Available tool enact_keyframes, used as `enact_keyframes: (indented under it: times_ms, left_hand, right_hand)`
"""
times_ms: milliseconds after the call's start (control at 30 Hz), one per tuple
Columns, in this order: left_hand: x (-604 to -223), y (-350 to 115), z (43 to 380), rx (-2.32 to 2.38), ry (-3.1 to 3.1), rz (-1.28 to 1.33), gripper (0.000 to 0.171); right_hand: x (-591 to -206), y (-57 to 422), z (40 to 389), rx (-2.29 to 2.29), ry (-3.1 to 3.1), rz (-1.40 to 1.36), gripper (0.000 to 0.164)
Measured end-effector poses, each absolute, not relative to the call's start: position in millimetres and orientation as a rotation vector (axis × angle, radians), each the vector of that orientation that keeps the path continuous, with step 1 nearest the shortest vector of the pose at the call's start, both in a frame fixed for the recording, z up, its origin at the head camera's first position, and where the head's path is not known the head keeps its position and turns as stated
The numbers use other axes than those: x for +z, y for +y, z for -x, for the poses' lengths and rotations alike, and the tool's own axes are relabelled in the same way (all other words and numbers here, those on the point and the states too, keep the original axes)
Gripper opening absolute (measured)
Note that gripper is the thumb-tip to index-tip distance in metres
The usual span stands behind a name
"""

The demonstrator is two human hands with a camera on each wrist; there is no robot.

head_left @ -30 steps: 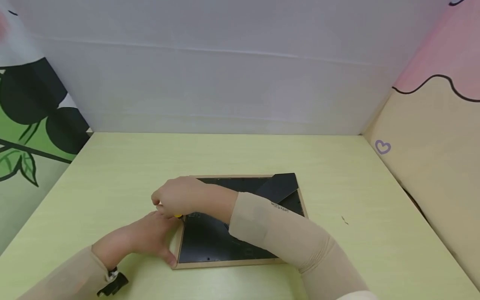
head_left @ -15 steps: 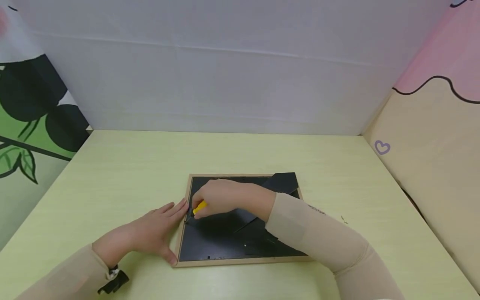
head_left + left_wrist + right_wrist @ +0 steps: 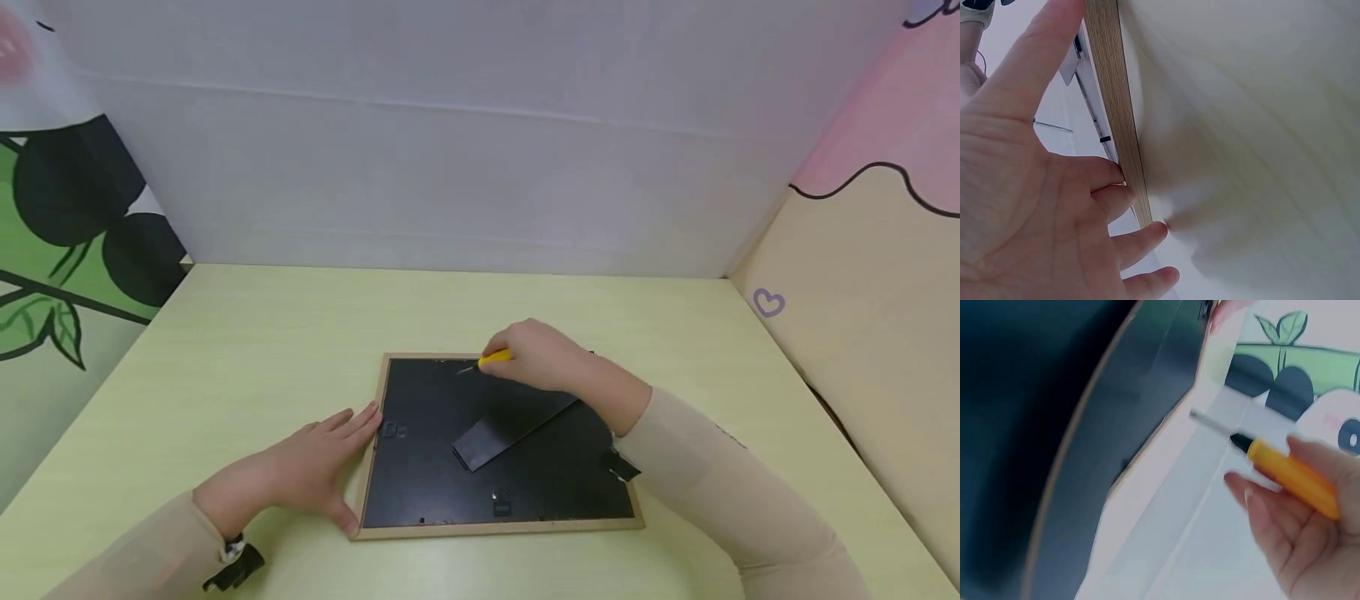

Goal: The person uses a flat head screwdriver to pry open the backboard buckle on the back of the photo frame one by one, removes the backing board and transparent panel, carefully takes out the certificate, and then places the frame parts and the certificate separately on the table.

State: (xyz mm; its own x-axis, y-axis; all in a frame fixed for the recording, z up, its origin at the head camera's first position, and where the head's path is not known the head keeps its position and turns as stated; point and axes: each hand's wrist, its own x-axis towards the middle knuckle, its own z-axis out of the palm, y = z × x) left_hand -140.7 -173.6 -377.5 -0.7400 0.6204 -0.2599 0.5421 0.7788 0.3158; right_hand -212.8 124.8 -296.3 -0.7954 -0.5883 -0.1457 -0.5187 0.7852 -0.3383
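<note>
A picture frame (image 3: pixel 427 483) lies back side up, with a light wooden border and a black backing. My left hand (image 3: pixel 315 467) rests spread along its left edge, fingers and thumb touching the wood; the left wrist view shows those fingers against the wooden border (image 3: pixel 1116 94). In my right hand (image 3: pixel 543 354) I grip a screwdriver with a yellow handle (image 3: pixel 496 358), its metal shaft pointing left near the far edge of the frame. The right wrist view shows the screwdriver (image 3: pixel 1294 478) held between thumb and fingers, its tip apart from the frame.
A black stand leg (image 3: pixel 487 442) lies diagonally across the backing, its upper part hidden by my right arm. Small metal tabs (image 3: pixel 501 504) sit near the front edge. The pale table (image 3: pixel 285 333) meets a white wall at the back and painted panels at both sides.
My right hand has lifted from the left edge of the frame and moved right and away toward the far edge, carrying the screwdriver. My left hand stays on the frame's left edge.
</note>
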Motion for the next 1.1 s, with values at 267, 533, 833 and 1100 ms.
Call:
enact_keyframes:
  times_ms: [267, 533, 833, 1100]
  left_hand:
    - [-377, -173, 140, 0.301, 2.617, -0.869, 0.135]
    - [-373, -170, 140, 0.334, 2.568, -0.842, 0.126]
    - [-370, -169, 140, 0.295, 2.579, -0.828, 0.124]
    - [-371, -168, 140, 0.283, 2.582, -0.837, 0.124]
  right_hand:
    - [-322, 161, 210, -0.616, 2.856, 0.531, 0.028]
    - [-347, 161, 198, -0.690, 2.847, 0.485, 0.034]
    - [-350, 142, 178, -0.298, 2.928, 0.485, 0.041]
    - [-353, 122, 167, 0.214, 2.941, 0.540, 0.046]
